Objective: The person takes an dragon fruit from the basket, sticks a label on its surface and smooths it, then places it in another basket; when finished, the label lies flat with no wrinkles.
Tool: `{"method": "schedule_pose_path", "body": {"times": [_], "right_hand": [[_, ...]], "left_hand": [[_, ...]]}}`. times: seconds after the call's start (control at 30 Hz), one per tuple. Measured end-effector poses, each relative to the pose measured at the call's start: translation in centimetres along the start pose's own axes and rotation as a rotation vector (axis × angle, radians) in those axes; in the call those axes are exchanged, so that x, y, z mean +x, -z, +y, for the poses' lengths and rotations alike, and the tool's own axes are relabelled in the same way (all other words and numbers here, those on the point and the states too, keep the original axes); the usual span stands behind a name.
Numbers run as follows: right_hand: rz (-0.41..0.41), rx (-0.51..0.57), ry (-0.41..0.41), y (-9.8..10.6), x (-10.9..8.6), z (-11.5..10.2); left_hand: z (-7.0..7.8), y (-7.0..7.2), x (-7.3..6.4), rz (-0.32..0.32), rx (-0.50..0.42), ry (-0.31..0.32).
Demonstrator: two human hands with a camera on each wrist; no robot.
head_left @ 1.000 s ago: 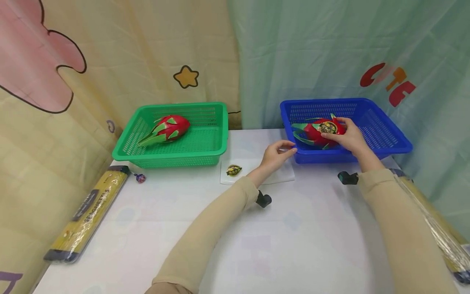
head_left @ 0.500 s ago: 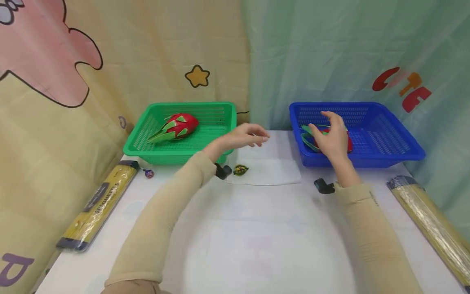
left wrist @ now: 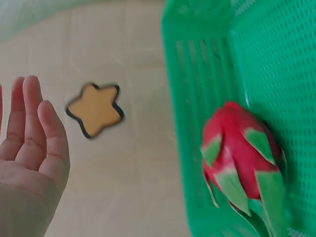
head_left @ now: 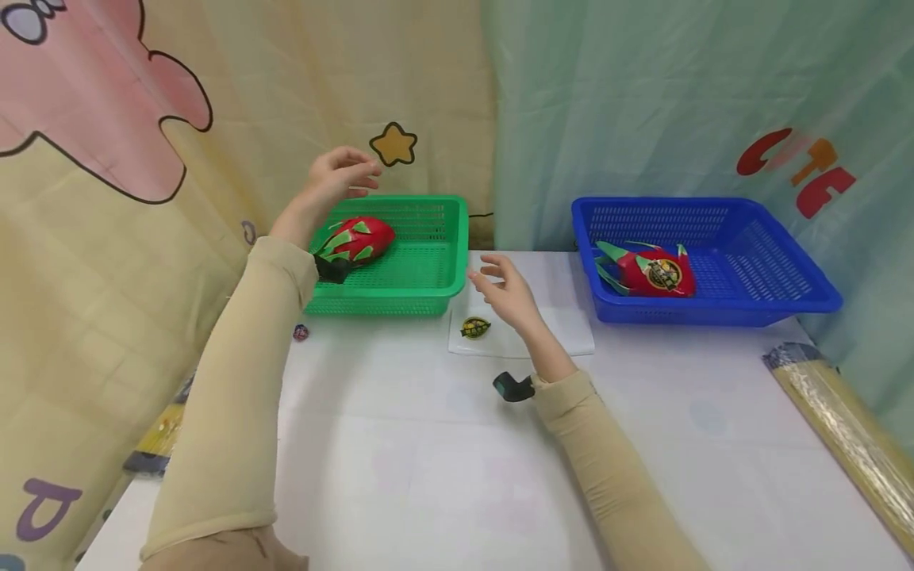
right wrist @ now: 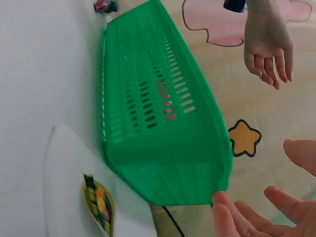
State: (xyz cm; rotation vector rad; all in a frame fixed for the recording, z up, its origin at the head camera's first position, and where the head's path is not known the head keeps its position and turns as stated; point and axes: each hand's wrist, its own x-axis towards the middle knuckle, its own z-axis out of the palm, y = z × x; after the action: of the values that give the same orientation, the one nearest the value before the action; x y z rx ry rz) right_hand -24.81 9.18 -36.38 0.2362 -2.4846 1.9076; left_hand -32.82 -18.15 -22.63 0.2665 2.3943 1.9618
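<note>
From my end, the big change is that the right hand (head_left: pixel 508 297) has let go of the labelled dragon fruit (head_left: pixel 635 274) and come away from the blue basket (head_left: pixel 714 311). That fruit now lies on its side in the left part of the basket, leaves pointing left, its round label (head_left: pixel 664 274) facing up. The left hand (head_left: pixel 336 178) has crossed from the blue basket's rim to the air over the green basket (head_left: pixel 385 304), where the plain dragon fruit (head_left: pixel 370 240) lies untouched, no label showing on the side I can see.

Both hands hold nothing: the right fingers are spread apart, the left ones loosely extended. The right hand is near the green basket's corner, beyond the sticker (head_left: pixel 475 327) on its white sheet (head_left: pixel 550 337). I judge the labelled fruit finished with, and the loose sticker unused.
</note>
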Motion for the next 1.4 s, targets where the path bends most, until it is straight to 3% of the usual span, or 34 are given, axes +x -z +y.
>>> {"method": "schedule_pose_path", "body": {"times": [0.23,0.53,0.93,1.13,1.4], "right_hand": [[0.099,0.098,0.012,-3.3,-0.2,1.9],[0.161,0.135,0.048,-4.4,-0.8,3.1],[0.143,0.138,0.053,-4.2,-0.4,3.5],[0.144,0.139,0.054,-4.1,-0.3,3.4],[0.122,0.145,0.044,-4.0,-0.4,3.4]], "left_hand": [[-3.6,2.0,0.2,0.110,-0.003,0.037],[-7.2,1.9,0.0,0.132,0.083,0.139],[-9.6,2.6,0.2,0.151,0.148,0.215],[-10.3,2.6,-0.2,0.119,0.198,0.225],[-12.0,3.0,-0.5,0.136,0.156,0.235]]}}
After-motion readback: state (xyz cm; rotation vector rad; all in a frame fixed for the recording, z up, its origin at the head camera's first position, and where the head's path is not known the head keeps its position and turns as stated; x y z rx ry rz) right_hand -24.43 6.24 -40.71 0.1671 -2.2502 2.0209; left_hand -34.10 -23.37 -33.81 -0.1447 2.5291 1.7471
